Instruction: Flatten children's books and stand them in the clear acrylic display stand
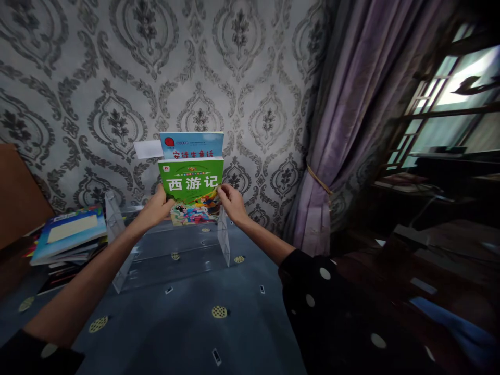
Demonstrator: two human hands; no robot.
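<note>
Both hands hold a green picture-covered book [194,183] by its two side edges, cover facing me and roughly upright. My left hand [160,204] is closed on the left edge, thumb on the front. At the right edge my right hand [232,202] pinches the cover. A blue book [191,144] stands behind, its upper part rising above the green one. Below and around them is a clear plastic rack [225,237] with side panels and tiers. Whether the green book's lower edge touches the rack is hard to tell.
A stack of books [72,234] lies left of the rack, near a brown board [21,195]. A white card [148,149] sticks out beside the blue book. Patterned wallpaper rises behind the dark blue tablecloth [187,323]. A purple curtain [332,146] hangs at the right.
</note>
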